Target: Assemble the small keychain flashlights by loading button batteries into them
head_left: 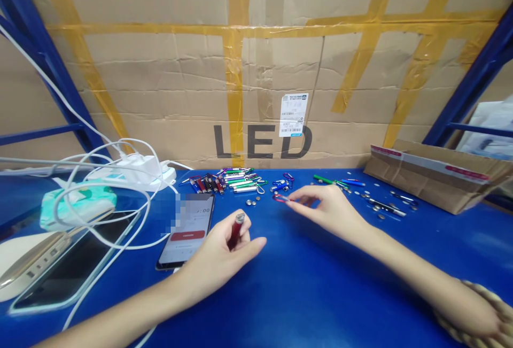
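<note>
My left hand is closed around a small dark red keychain flashlight, its silver end pointing up. The thumb stretches out to the right. With thumb and fingertips, my right hand pinches a red carabiner clip just above the blue table. Beyond the hands lies a pile of metal flashlights in silver, green, red and dark colours, some with clips. Several button cells lie between the hands. Blue and purple clips rest just behind my right fingertips.
To the right are green and blue tubes, a silver-black tube, loose small discs and an open cardboard box. At left lie a lit phone, a dark phone, white cables, a power strip and a tissue pack.
</note>
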Demonstrator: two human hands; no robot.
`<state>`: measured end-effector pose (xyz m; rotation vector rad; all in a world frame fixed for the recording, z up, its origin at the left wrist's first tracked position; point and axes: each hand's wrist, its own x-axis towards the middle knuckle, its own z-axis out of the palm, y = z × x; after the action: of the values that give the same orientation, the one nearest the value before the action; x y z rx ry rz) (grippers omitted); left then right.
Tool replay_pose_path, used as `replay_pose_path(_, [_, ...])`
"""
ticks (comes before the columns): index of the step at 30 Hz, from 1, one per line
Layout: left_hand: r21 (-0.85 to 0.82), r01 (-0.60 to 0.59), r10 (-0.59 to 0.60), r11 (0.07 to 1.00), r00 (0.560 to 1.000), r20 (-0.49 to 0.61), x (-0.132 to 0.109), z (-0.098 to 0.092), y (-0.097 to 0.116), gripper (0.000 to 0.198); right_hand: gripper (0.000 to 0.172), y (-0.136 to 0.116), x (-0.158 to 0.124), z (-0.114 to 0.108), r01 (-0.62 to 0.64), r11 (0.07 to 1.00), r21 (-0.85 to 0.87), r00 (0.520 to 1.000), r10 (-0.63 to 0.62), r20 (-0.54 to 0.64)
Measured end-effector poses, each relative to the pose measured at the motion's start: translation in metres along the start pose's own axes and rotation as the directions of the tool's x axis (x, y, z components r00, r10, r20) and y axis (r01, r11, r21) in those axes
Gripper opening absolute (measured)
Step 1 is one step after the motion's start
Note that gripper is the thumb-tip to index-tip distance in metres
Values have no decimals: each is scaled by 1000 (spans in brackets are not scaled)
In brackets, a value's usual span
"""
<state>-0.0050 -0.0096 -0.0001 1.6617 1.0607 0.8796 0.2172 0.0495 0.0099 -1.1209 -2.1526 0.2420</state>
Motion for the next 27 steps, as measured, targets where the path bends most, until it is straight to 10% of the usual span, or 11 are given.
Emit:
replay_pose_path(6, [53, -8, 10, 999, 1000, -27, 2, 0, -4, 16, 13, -39, -20, 14, 283, 927, 245, 957, -291, 0])
replay_pose_path(15, [138, -53, 77, 989, 981, -175, 7, -6, -6, 16, 11, -42, -27, 20, 199, 937, 286, 980, -191, -59])
replay_pose_path(20, [166, -119, 153, 979, 965, -213, 7, -8, -6, 11, 15, -48, -29, 20, -133, 863, 488, 984, 57, 169])
replay_pose_path(27, [179, -151, 179, 972, 972, -151, 4, -5, -6, 15, 38, -52, -26, 18, -627, 416, 659, 732, 26, 680])
